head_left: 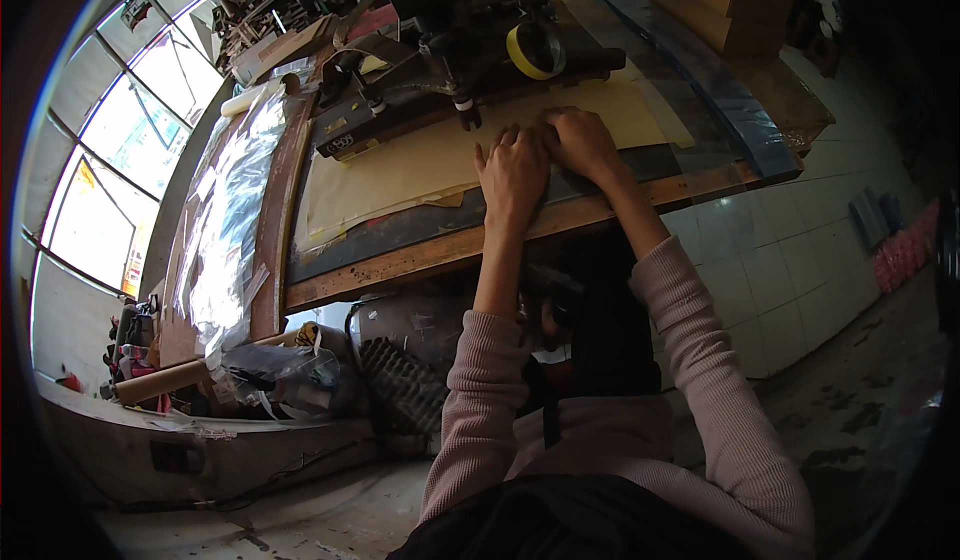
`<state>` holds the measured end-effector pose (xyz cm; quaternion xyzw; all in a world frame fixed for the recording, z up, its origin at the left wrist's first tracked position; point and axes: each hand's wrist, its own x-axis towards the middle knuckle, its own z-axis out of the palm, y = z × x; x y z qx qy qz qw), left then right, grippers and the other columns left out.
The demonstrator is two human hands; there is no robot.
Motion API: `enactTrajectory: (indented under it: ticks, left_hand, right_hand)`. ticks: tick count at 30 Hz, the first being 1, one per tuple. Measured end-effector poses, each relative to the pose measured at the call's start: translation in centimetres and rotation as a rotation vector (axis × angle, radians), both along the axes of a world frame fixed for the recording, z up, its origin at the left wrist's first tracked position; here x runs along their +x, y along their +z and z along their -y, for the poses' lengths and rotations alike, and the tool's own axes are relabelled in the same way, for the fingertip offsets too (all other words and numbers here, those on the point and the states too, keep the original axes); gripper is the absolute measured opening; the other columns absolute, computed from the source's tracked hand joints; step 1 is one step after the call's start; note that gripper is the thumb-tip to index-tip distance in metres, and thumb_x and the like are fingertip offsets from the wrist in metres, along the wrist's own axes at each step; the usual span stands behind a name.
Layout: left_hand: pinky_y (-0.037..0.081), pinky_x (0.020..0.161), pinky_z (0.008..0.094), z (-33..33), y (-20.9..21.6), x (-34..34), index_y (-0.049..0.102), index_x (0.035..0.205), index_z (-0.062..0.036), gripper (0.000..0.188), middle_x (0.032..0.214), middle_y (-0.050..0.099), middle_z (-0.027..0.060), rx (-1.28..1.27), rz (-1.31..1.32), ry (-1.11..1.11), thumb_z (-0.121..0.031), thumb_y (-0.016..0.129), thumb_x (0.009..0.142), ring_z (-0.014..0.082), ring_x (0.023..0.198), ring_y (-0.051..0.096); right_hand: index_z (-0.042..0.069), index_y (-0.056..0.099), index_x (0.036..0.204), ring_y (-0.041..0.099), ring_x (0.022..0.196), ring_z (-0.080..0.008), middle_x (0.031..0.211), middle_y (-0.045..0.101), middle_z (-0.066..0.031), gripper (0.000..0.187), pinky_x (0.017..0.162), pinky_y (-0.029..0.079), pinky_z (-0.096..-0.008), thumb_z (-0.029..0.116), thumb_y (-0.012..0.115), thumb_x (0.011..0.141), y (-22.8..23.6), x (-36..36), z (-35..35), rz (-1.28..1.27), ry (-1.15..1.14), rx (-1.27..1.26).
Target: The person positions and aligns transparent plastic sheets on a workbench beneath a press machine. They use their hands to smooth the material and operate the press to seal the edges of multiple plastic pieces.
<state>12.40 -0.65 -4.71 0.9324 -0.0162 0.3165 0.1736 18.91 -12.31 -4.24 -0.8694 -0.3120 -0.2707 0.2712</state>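
Observation:
Both hands are close together over a tan paper sheet (385,182) on the dark worktable. My left hand (515,175) has its fingers curled down and its thumb out to the side. Right beside it, my right hand (582,143) is closed with bent knuckles. Whatever the fingertips hold, if anything, is hidden beneath the hands. Just beyond them stands a dark machine with a heavy flat bar (350,138) and a small white-collared fitting (463,103). A yellow ring, like a roll of tape (514,52), rests upright on the machine.
A wooden edge (400,265) runs along the table front. Shiny clear plastic (225,220) covers a side board at left, near the windows. Cardboard boxes (715,5) stand at far right beside blue sheeting (690,70). Plastic bags (290,375) and a cardboard tube (160,382) lie below left.

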Motion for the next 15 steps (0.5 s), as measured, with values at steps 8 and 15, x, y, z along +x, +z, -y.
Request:
enactTrajectory:
  ticks: [8, 15]
  left_hand:
    - [0.028, 0.098, 0.058, 0.0, 0.2, 0.1, 0.062, 0.099, -0.0099, 0.023, 0.109, 0.06, 0.0109, -0.02, -0.02, 0.015, -0.022, 0.048, 0.086, 0.0299, 0.104, 0.055]
    - [0.026, 0.101, 0.0558, 0.5, 1.4, -0.7, 0.063, 0.098, -0.0085, 0.023, 0.102, 0.063, 0.0108, -0.096, -0.082, 0.012, -0.019, 0.048, 0.084, 0.0323, 0.095, 0.059]
  right_hand:
    - [0.003, 0.065, 0.079, 0.063, 0.075, -0.0315, 0.078, 0.064, -0.0176, 0.019, 0.07, 0.05, -0.0406, 0.019, 0.057, 0.075, 0.0, 0.2, -0.3, 0.019, 0.006, 0.019]
    - [0.003, 0.065, 0.077, 0.063, 0.069, -0.0318, 0.073, 0.063, -0.0176, 0.019, 0.067, 0.051, -0.0406, 0.018, 0.054, 0.077, -0.1, 0.7, -0.1, 0.05, 0.014, 0.057]
